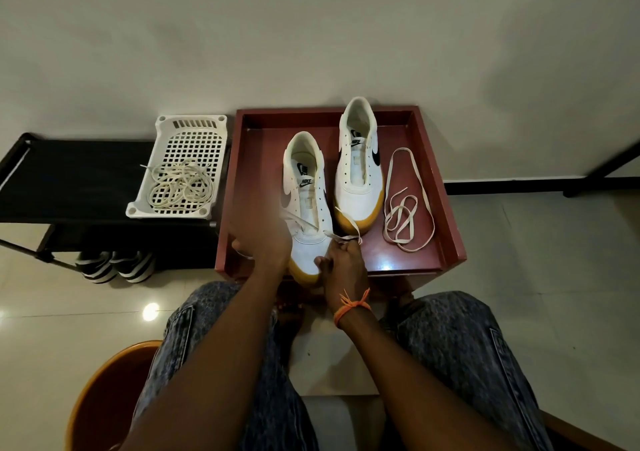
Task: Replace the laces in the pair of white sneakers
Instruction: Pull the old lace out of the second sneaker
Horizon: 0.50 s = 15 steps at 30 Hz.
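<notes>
Two white sneakers stand in a red-brown tray (pixel 446 208) with raised walls, set against a pale wall (pixel 311 34) above a glossy tiled floor (pixel 554 260).

Left sneaker (pixel 304 194): near the tray's front edge, toe toward the person, a lace (pixel 341 234) threaded through its lowest eyelets.
Right sneaker (pixel 360 163): farther back, heel over the rear wall, eyelets bare.
Spare lace (pixel 407 204): looped loose on the tray floor, just right of the right sneaker, apart from it.

Left hand (pixel 259 239): blurred, over the left sneaker's side at the tray's front left; whether it grips anything cannot be told.
Right hand (pixel 344 260): at the left sneaker's toe, fingers curled, pinching the lace end. Orange thread band (pixel 349 306) on the wrist.

Open tray floor lies at front right and along the left wall.

Left of tray, touching or just beside it: white perforated basket (pixel 188 131) holding a tangle of cream laces (pixel 180 183), on a black rack (pixel 76 173). Striped footwear (pixel 114 267) on the floor under the rack.
Near edge: knees in grey denim (pixel 460 346); an orange seat (pixel 104 402) at lower left.
</notes>
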Available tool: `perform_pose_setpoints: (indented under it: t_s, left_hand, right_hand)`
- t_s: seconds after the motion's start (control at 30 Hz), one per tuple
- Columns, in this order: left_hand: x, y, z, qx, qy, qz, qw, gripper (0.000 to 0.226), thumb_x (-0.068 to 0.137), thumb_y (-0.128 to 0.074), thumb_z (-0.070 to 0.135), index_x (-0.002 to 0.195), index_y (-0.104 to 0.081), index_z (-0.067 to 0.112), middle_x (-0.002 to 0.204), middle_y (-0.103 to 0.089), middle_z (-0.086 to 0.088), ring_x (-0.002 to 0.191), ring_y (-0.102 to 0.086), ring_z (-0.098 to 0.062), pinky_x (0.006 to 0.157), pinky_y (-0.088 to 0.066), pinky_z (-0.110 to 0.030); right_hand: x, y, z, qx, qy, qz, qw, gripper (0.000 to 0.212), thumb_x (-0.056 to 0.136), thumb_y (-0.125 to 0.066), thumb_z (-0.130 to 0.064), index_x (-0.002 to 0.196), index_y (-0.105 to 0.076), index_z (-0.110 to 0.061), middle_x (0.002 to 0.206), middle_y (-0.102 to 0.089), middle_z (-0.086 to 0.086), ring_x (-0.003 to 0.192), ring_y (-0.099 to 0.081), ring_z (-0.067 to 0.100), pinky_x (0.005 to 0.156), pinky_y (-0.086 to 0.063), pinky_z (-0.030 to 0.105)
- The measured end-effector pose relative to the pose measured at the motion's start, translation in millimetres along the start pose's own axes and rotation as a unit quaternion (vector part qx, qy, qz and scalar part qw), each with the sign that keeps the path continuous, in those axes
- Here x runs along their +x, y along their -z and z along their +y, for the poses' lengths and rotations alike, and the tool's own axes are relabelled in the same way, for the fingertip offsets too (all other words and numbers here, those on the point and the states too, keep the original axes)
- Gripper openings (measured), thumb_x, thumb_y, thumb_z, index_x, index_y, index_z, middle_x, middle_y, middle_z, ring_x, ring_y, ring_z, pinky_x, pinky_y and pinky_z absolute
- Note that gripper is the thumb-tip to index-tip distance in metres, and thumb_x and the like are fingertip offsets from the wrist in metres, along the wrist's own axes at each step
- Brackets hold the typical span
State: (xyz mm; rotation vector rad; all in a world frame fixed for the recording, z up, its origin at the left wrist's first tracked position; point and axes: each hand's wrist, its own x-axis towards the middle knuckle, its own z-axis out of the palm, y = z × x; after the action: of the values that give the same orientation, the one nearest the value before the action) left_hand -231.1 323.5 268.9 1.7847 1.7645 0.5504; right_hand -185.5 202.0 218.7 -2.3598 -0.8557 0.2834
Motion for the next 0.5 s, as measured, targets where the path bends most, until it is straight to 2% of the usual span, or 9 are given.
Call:
perform_pose_setpoints:
  t_s: [0.03, 0.13, 0.23, 0.3, 0.37, 0.43, 0.5]
  left_hand:
    - [-1, 3, 0, 0.003, -0.022, 0.001, 1.0, 0.021, 0.093, -0.055, 0.006, 0.114, -0.06, 0.006, 0.133, -0.041, -0.013, 0.121, -0.044, -0.029, 0.094, -0.039, -0.044]
    - [-9, 4, 1, -0.034, -0.203, -0.047, 0.977, 0.036, 0.091, -0.056, -0.002, 0.124, -0.049, 0.01, 0.126, -0.044, -0.008, 0.099, -0.053, -0.022, 0.073, -0.044, -0.033]
    - [-11, -8, 1, -0.013, -0.34, -0.163, 0.926, 0.046, 0.093, -0.051, 0.0, 0.135, -0.041, 0.016, 0.112, -0.06, -0.009, 0.09, -0.061, -0.024, 0.072, -0.053, -0.042]
    - [-12, -19, -5, 0.022, -0.362, -0.207, 0.909, 0.049, 0.09, -0.052, -0.004, 0.135, -0.044, 0.011, 0.105, -0.065, -0.015, 0.091, -0.063, -0.028, 0.077, -0.052, -0.039]
    - [-13, -25, -8, 0.047, -0.344, -0.218, 0.912, 0.048, 0.087, -0.054, -0.009, 0.13, -0.047, 0.011, 0.102, -0.066, -0.014, 0.092, -0.064, -0.027, 0.077, -0.05, -0.035]
    - [-12, -25, -9, 0.048, -0.344, -0.208, 0.914, 0.048, 0.083, -0.053, -0.014, 0.123, -0.05, 0.011, 0.095, -0.067, -0.011, 0.088, -0.065, -0.025, 0.075, -0.053, -0.037]
    - [-8, -19, -9, 0.015, -0.351, -0.162, 0.922, 0.045, 0.08, -0.052, -0.017, 0.117, -0.057, 0.008, 0.095, -0.068, -0.012, 0.086, -0.065, -0.025, 0.073, -0.055, -0.04]
  right_hand:
    - [-1, 0, 0, -0.002, 0.0, 0.002, 1.0, 0.02, 0.089, -0.067, -0.013, 0.104, -0.064, 0.0, 0.111, -0.056, 0.019, 0.098, -0.059, 0.036, 0.083, -0.053, 0.04]
    - [1, -3, 2, 0.003, -0.015, -0.011, 1.0, 0.02, 0.088, -0.068, -0.014, 0.102, -0.065, 0.0, 0.11, -0.057, 0.019, 0.097, -0.059, 0.037, 0.083, -0.053, 0.04]
    - [6, 2, 3, 0.026, -0.034, -0.052, 0.998, 0.03, 0.09, -0.064, -0.011, 0.117, -0.062, -0.001, 0.122, -0.053, 0.02, 0.108, -0.056, 0.037, 0.09, -0.049, 0.039]
    - [9, 2, 6, -0.006, -0.022, -0.079, 0.997, 0.032, 0.09, -0.061, -0.011, 0.121, -0.06, -0.003, 0.125, -0.052, 0.02, 0.11, -0.055, 0.035, 0.092, -0.048, 0.039]
    - [4, -2, 6, 0.016, -0.014, -0.046, 0.999, 0.02, 0.094, -0.057, -0.01, 0.113, -0.062, -0.005, 0.119, -0.057, 0.018, 0.1, -0.061, 0.031, 0.088, -0.052, 0.044]
    - [0, -11, 6, 0.034, -0.013, 0.016, 0.999, 0.011, 0.1, -0.051, -0.012, 0.097, -0.062, -0.012, 0.108, -0.062, 0.014, 0.083, -0.068, 0.021, 0.081, -0.057, 0.048]
    - [0, -13, 7, 0.034, -0.031, 0.027, 0.999, 0.013, 0.099, -0.053, -0.013, 0.095, -0.065, -0.008, 0.108, -0.06, 0.007, 0.076, -0.064, 0.009, 0.081, -0.057, 0.043]
